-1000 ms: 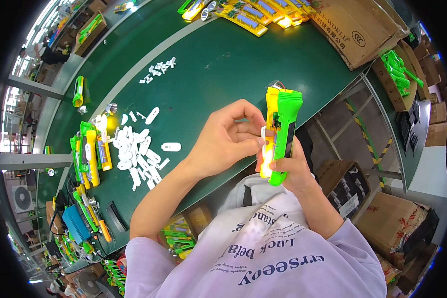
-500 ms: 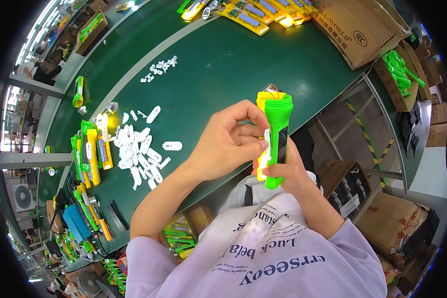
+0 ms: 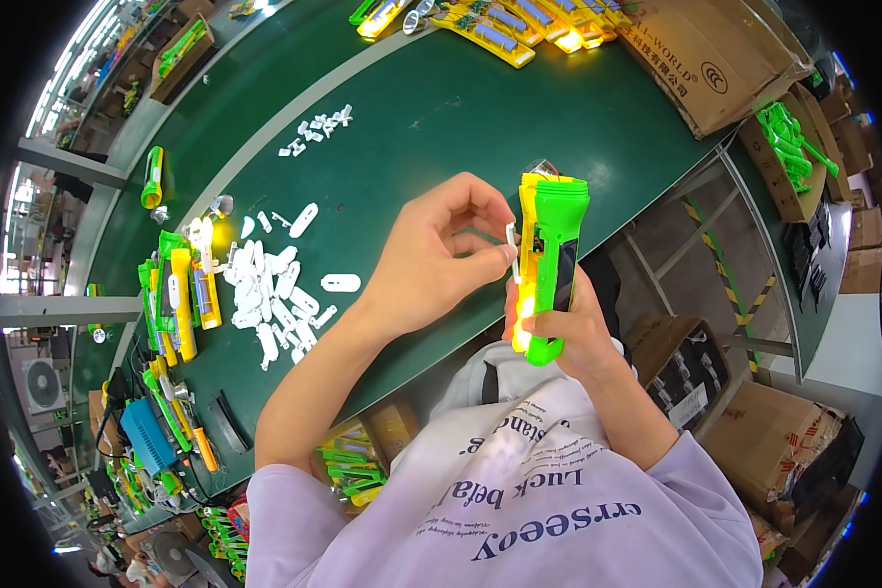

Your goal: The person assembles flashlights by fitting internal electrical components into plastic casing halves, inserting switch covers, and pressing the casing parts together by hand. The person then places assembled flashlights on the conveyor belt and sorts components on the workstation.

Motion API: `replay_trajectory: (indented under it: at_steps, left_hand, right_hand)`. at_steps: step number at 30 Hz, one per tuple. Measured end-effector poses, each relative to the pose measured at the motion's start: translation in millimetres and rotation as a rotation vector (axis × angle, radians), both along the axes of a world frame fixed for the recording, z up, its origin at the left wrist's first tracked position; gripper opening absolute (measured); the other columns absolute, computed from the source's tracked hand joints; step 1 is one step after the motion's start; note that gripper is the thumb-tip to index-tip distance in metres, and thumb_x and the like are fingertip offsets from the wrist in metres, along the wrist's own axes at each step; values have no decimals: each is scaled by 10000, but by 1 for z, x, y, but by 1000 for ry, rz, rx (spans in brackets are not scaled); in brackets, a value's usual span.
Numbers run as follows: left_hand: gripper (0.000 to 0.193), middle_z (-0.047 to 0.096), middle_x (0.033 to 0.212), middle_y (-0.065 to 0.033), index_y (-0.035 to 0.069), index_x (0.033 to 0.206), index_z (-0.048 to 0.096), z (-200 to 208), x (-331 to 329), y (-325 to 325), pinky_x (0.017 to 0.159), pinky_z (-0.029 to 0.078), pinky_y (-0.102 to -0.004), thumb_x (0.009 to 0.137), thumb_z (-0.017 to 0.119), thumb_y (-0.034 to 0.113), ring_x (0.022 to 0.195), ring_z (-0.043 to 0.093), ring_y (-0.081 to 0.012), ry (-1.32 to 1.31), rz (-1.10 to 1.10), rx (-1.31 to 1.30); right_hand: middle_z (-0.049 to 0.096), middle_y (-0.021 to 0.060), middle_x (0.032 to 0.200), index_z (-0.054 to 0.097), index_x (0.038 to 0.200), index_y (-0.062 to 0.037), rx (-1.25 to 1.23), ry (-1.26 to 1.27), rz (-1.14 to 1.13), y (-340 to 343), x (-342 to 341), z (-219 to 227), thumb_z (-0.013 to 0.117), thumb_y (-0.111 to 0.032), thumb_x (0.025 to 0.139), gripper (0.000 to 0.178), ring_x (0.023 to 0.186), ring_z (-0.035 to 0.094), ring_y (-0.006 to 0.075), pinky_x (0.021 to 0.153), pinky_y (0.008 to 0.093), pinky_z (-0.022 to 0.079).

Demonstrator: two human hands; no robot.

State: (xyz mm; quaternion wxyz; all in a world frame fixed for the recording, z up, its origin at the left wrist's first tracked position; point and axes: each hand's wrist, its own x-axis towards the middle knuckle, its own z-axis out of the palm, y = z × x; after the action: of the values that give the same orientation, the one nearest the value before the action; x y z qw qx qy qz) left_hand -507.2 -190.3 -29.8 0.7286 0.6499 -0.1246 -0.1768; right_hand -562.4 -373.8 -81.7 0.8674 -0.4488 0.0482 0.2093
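My right hand (image 3: 580, 328) is wrapped round the lower part of a green and yellow flashlight body (image 3: 562, 225), held upright over the table's front edge. A strip along its yellow side glows, and thin wires stick out of its top. My left hand (image 3: 446, 250) pinches a small white plastic piece (image 3: 513, 245) between thumb and fingertips, close beside the flashlight's yellow side. Whether the piece touches the flashlight I cannot tell. The fingers of my right hand behind the body are mostly hidden.
White plastic covers (image 3: 274, 294) lie heaped on the green table (image 3: 402, 127), with smaller white pieces (image 3: 317, 130) farther back. Flashlight halves (image 3: 178, 294) sit at the left, others (image 3: 490, 34) at the far edge. A cardboard box (image 3: 710, 64) stands far right; a blue tool (image 3: 149, 433) is near left.
The flashlight has turned slightly and shifted a little up and right, showing more of its yellow side. My left hand has moved slightly up and left, with the white piece now apart from the green shell.
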Motion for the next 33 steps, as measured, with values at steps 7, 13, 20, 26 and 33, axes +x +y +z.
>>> replay_trajectory:
  at_steps: [7, 13, 20, 26, 33]
  left_hand:
    - [217, 568, 972, -41, 6, 996, 547, 1, 0, -1, 810, 508, -240, 805, 638, -41, 894, 603, -95, 21, -23, 25]
    - [221, 558, 930, -25, 2, 995, 547, 0, -1, -4, 787, 501, -227, 800, 639, -45, 848, 585, -73, 37, 2, -6]
    - [224, 561, 926, -35, -4, 999, 541, -3, -2, -5, 792, 511, -230, 807, 646, -52, 841, 603, -77, 45, -27, 19]
    - [225, 566, 939, -47, -10, 1000, 536, -3, -4, -7, 802, 530, -241, 811, 645, -67, 858, 617, -87, 49, -13, 17]
    - [219, 562, 951, -68, -16, 999, 532, -7, -4, -10, 786, 546, -245, 823, 650, -69, 869, 618, -106, -1, 4, 46]
  right_hand:
    - [604, 95, 861, 482, 1142, -28, -41, 41, 27, -1, 3, 3, 681, 62, 690, 502, 666, 641, 208, 601, 346, 558]
    - [594, 88, 824, 485, 1130, -38, -71, 54, 23, 0, 2, 0, 677, 73, 690, 492, 625, 636, 205, 567, 342, 542]
    - [594, 79, 817, 491, 1117, -42, -83, 20, 23, 1, 3, 0, 666, 79, 681, 485, 621, 627, 189, 573, 329, 534]
    - [603, 80, 824, 488, 1123, -41, -116, 10, 3, 2, 2, -2, 673, 69, 668, 503, 661, 622, 177, 607, 321, 536]
    - [605, 75, 852, 471, 1181, -43, -116, -39, -5, 2, 1, -6, 682, 78, 676, 561, 705, 626, 163, 635, 314, 551]
